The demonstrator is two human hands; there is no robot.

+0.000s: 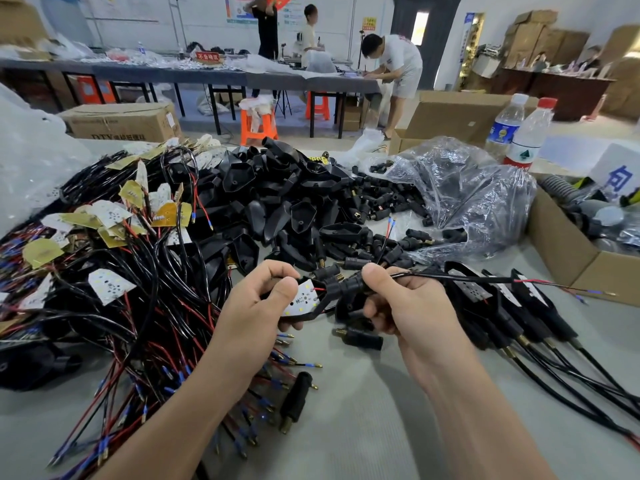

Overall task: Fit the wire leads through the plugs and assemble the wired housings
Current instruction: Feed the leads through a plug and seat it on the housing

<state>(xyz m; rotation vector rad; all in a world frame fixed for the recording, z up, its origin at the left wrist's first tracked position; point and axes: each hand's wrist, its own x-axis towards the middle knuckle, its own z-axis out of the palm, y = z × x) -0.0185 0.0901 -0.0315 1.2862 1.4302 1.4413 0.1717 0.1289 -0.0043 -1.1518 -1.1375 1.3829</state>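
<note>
My left hand (258, 299) pinches a black housing (320, 306) with a white LED board (302, 296) seated in it, thumb pressing on the board. My right hand (412, 303) grips a black plug (346, 285) at the housing's neck. The black wire lead (485, 279) runs out of the plug to the right, past my thumb, and ends in red and black strands with blue tips. The part of the plug under my right fingers is hidden.
A tangle of wired LED boards (114, 258) lies left, a heap of empty black housings (277, 195) and loose plugs (388, 206) behind. Finished wired housings (512, 306) lie right. A loose plug (360, 337) sits under my hands. Plastic bag (460, 188), cardboard box (568, 251), two bottles (519, 133) far right.
</note>
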